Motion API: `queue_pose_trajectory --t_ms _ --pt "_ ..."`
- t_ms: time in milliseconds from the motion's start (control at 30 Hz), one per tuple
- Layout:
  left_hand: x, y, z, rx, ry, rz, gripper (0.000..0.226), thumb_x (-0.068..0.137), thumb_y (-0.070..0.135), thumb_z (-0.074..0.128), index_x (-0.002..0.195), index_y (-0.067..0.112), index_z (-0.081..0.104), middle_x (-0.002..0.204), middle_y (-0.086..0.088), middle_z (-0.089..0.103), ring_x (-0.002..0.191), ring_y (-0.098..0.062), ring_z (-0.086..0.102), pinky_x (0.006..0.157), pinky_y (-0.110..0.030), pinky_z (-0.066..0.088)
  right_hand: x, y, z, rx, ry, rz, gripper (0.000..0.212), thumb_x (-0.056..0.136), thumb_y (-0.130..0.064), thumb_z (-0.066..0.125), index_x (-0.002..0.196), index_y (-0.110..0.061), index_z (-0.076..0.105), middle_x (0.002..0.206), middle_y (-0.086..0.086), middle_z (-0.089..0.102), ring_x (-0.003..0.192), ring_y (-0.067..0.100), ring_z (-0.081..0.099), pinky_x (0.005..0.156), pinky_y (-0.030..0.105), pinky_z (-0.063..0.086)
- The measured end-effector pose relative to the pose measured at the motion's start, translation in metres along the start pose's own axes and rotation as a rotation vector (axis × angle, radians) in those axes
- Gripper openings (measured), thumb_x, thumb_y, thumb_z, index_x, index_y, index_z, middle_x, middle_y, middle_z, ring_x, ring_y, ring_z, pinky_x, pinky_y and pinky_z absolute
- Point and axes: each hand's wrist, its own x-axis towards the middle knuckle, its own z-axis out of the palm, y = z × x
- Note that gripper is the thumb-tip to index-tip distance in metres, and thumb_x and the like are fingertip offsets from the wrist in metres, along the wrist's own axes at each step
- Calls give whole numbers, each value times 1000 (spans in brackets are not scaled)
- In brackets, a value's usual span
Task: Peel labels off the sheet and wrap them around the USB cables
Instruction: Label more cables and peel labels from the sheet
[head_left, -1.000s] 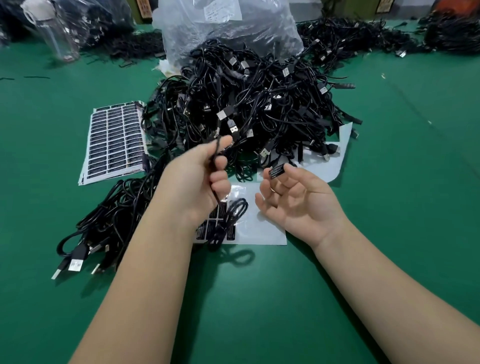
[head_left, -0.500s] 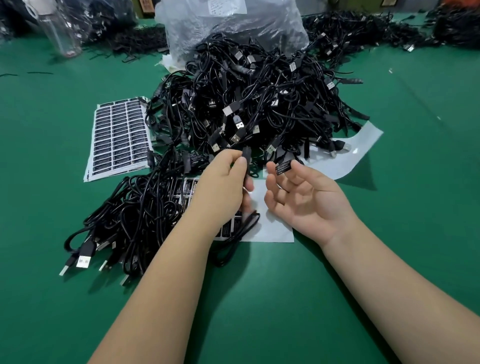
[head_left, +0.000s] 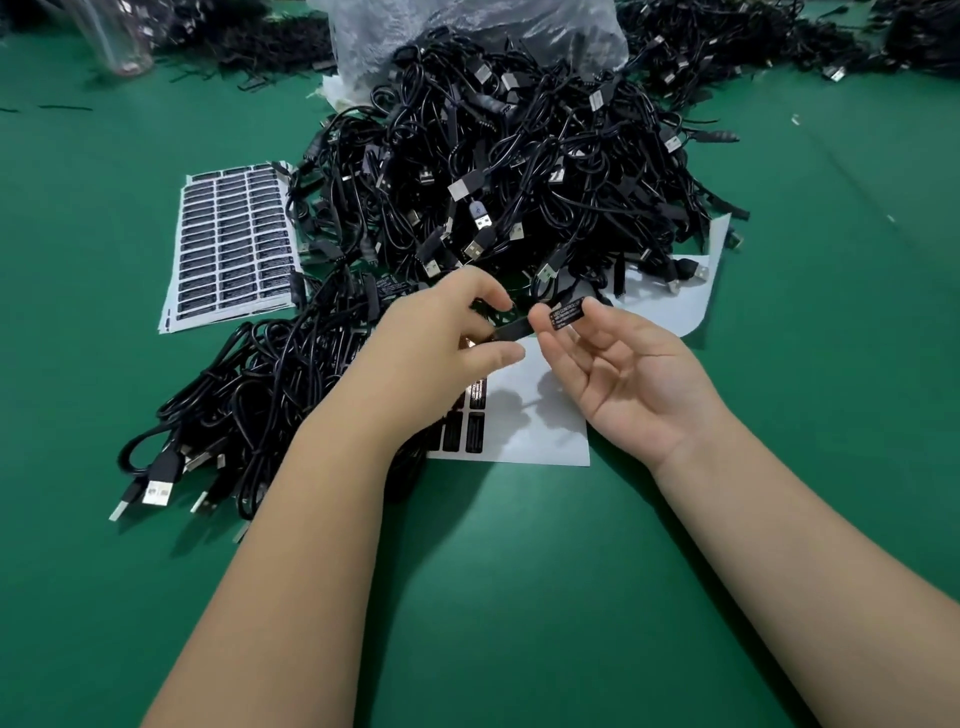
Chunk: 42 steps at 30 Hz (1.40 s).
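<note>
My left hand (head_left: 441, 348) pinches the small black body of a USB cable (head_left: 511, 330) between thumb and fingers, just above a mostly used label sheet (head_left: 524, 421). My right hand (head_left: 623, 374) is palm up beside it, with a black label (head_left: 567, 313) stuck on its fingertips. The label's edge lies close to the cable's black body. A few black labels (head_left: 467, 431) remain on the sheet under my left wrist.
A big heap of black USB cables (head_left: 519, 171) fills the middle of the green table, with a plastic bag (head_left: 467, 31) behind it. A smaller bundle of cables (head_left: 249, 395) lies at left. A full label sheet (head_left: 231, 239) sits further left.
My left hand brought the cable's black body down and right toward the label. My right hand stayed in place with the label on its fingertips. The camera moved closer.
</note>
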Motion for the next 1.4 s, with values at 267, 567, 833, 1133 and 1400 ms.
queue_pose_trajectory --t_ms 267,567,833,1133,1400 --pt "0 1 4 -188 240 93 22 76 14 79 93 28 76 71 11 69 67 -9 61 70 -26 52 -3 -1 1 87 -1 -23 6 65 1 68 65 6 66 69 15 68 84 31 72 67 33 60" --pt "2 1 12 -278 256 81 25 75 17 80 90 35 73 68 16 69 55 3 50 58 -13 45 2 8 0 14 98 -15 18 60 -13 75 74 -7 64 72 4 64 49 8 54 57 25 55" --pt "4 0 18 -210 221 84 33 73 19 81 78 48 66 65 37 61 55 6 53 61 -6 44 4 9 -1 -32 133 -77 11 58 -12 76 65 -9 68 60 1 62 53 9 61 57 23 54" --pt "5 -2 20 -229 243 56 22 73 22 82 83 38 71 67 32 64 53 6 54 58 -5 40 3 13 2 -81 133 -163 24 71 -6 70 48 -14 71 60 1 66 56 8 65 57 20 54" --pt "4 0 20 -221 235 36 18 73 23 82 87 32 74 66 31 64 55 6 55 62 -8 44 2 15 3 -99 147 -197 22 77 -3 69 57 -10 70 59 2 65 55 8 64 56 20 54"
